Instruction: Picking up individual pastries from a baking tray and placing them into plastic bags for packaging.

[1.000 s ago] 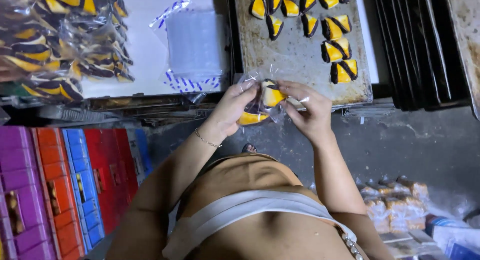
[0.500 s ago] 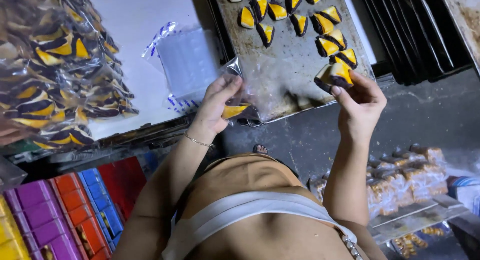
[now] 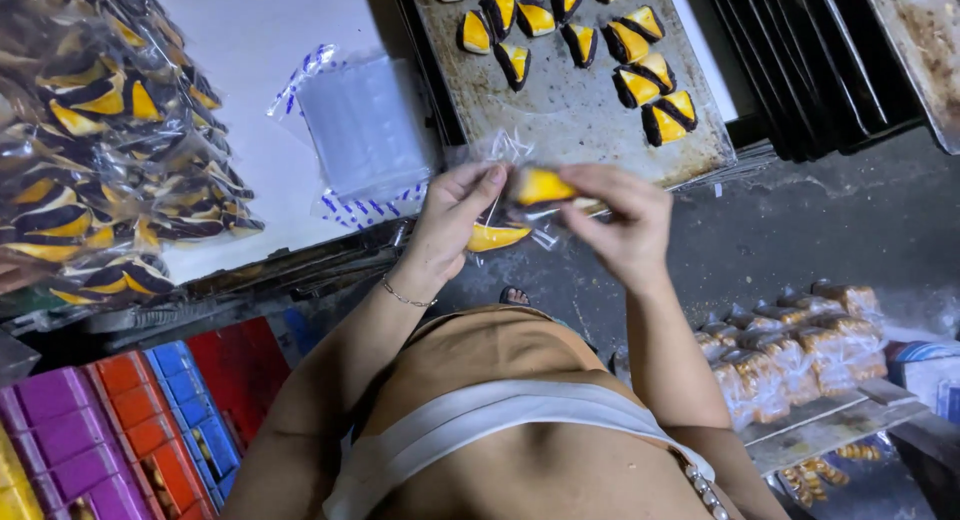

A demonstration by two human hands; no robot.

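Head view: we see both hands above the tray (image 3: 560, 110) edge.
Left hand (image 3: 450, 220): pinching clear bag (image 3: 500, 195), one yellow wedge inside.
Right hand (image 3: 620, 215): gripping cake (image 3: 540, 186), yellow, dark-edged, at bag mouth.

a: from my end the cake slice (image 3: 541, 186) is half behind the right hand's fingers (image 3: 600, 185) and the clear bag (image 3: 505, 150).

b: and the tray (image 3: 560, 110)?

a: cut off at the top edge. the pile of bagged slices (image 3: 100, 150) runs off the left edge, too blurred to count.
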